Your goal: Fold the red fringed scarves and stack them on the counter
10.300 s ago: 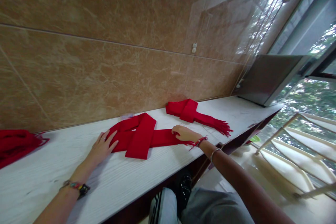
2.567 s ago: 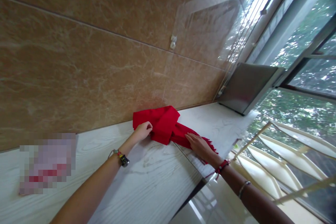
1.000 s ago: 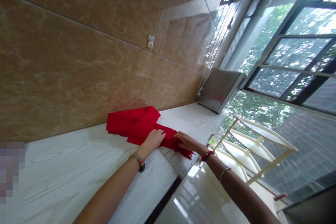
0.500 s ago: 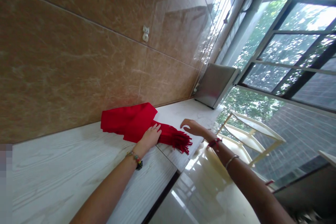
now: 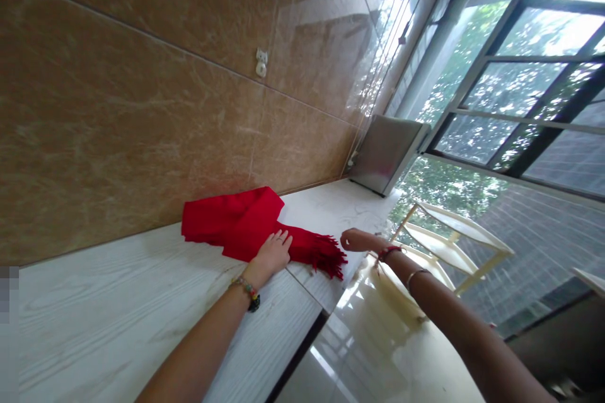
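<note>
A red scarf [image 5: 241, 220] lies folded on the pale wood-grain counter, with one fringed end pointing right. My left hand [image 5: 273, 255] rests flat on the scarf near the start of that end, its fingers stretched out and a ring on one of them. Beside the tips of the fringe [image 5: 329, 257] is my right hand [image 5: 358, 240], its fingers curled closed. Whether a strand of fringe is caught in those fingers is too small to make out.
Brown marble-look tiles [image 5: 142, 107] rise behind the counter [image 5: 118, 302]. A metallic box-like appliance [image 5: 385, 154] stands at the counter's far end. To the right are a cream-coloured rack with shelves [image 5: 456, 233], a glossy floor [image 5: 378, 352] and large windows [image 5: 524, 82].
My right hand has moved slightly right and down, and its fingers have curled closed. The fringe strands have shifted a little. My left hand stays on the scarf.
</note>
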Motion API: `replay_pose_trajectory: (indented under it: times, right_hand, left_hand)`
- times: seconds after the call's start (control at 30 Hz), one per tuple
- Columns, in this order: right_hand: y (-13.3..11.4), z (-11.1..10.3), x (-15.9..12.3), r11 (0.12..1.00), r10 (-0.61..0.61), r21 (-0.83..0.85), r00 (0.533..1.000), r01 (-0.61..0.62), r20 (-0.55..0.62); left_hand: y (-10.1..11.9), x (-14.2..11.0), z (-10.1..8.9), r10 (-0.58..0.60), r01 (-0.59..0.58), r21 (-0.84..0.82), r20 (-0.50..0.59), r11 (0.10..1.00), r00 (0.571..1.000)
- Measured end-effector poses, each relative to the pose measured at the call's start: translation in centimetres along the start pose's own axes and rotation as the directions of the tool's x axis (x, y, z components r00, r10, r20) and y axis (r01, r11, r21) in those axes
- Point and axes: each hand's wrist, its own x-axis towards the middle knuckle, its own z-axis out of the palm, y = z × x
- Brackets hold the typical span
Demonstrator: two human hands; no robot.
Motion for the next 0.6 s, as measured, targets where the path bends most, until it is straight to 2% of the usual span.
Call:
replay_pose_trajectory:
  times: [0.07, 0.17, 0.2, 0.27, 0.33, 0.4, 0.5, 0.6]
  right_hand:
    - [-1.1, -0.2, 0.0, 0.999, 0.010, 0.052, 0.996, -0.006, -0.085]
    - [-5.5, 0.5, 1.3, 0.973, -0.007, 0.217, 0.952, 0.077, -0.306]
    - [-7.2, 0.9, 1.7, 0.968, 0.013, 0.239, 0.938, 0.075, -0.347]
    - [-9.8, 1.6, 2.3, 0.977, 0.075, 0.215, 0.939, -0.001, -0.336]
    - [-10.5, 2.0, 2.1, 0.983, 0.124, 0.168, 0.946, -0.075, -0.301]
    - [-9.0, 2.1, 0.9, 0.988, 0.123, 0.128, 0.957, -0.092, -0.264]
    - [-4.3, 1.8, -1.7, 0.998, 0.034, 0.067, 0.982, -0.021, -0.186]
    - [-0.5, 1.1, -3.4, 0.998, 0.018, 0.061, 0.991, -0.010, -0.133]
  left_hand:
    - [0.1, 0.0, -0.1, 0.003, -0.003, -0.005, 0.006, 1.000, 1.000]
    - [0.1, 0.0, -0.2, 0.016, -0.016, -0.002, 0.004, 1.000, 1.000]
    - [0.1, 0.0, -0.3, 0.020, -0.020, -0.001, 0.005, 1.000, 1.000]
    - [0.1, 0.0, -0.3, 0.021, -0.021, -0.002, 0.013, 1.000, 1.000]
    - [0.0, 0.0, -0.3, 0.022, -0.022, -0.004, 0.020, 1.000, 1.000]
    - [0.0, 0.0, -0.3, 0.025, -0.025, -0.006, 0.019, 1.000, 1.000]
    - [-0.1, 0.0, -0.1, 0.017, -0.017, -0.012, 0.011, 1.000, 1.000]
    - [-0.1, 0.0, -0.1, -0.001, 0.001, -0.013, 0.008, 1.000, 1.000]
